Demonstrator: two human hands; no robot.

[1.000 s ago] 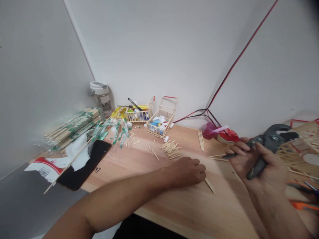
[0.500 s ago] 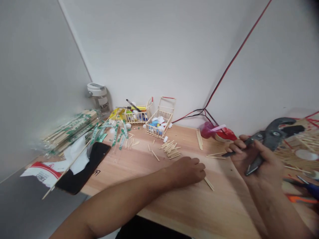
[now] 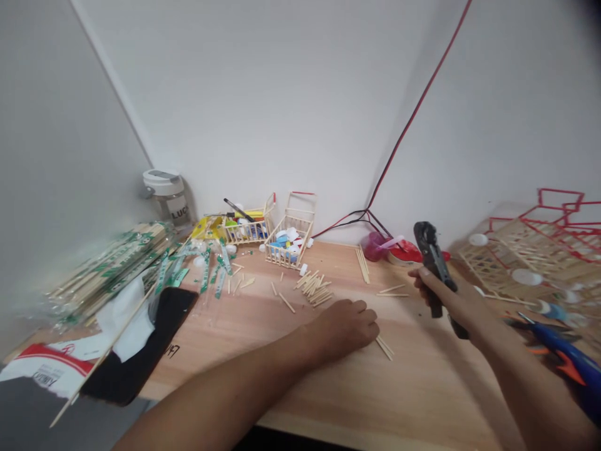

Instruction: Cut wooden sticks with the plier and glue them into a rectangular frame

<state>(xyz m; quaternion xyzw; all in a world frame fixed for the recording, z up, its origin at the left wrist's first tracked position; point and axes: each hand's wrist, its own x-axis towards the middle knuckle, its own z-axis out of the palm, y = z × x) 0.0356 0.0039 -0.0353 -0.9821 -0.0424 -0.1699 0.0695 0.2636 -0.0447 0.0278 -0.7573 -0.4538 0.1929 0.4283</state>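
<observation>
My left hand rests on the wooden table with its fingers curled down. Two or so thin wooden sticks stick out from beneath its fingertips. My right hand, raised above the table, is wrapped round the handles of a dark grey hand cutter, whose head points up and away from me. A pile of short cut sticks lies just beyond my left hand. Longer sticks lie between the two hands, farther back.
Two small stick-built carts hold colourful bits by the wall. Bagged skewers, a lidded jar and a black phone occupy the left. More red-trimmed carts and blue-handled pliers crowd the right. A purple cup stands behind.
My right hand has turned the cutter from lying sideways to pointing upward, and its fingers have closed round the handles. My left hand stays at the sticks. The view has shifted slightly right.
</observation>
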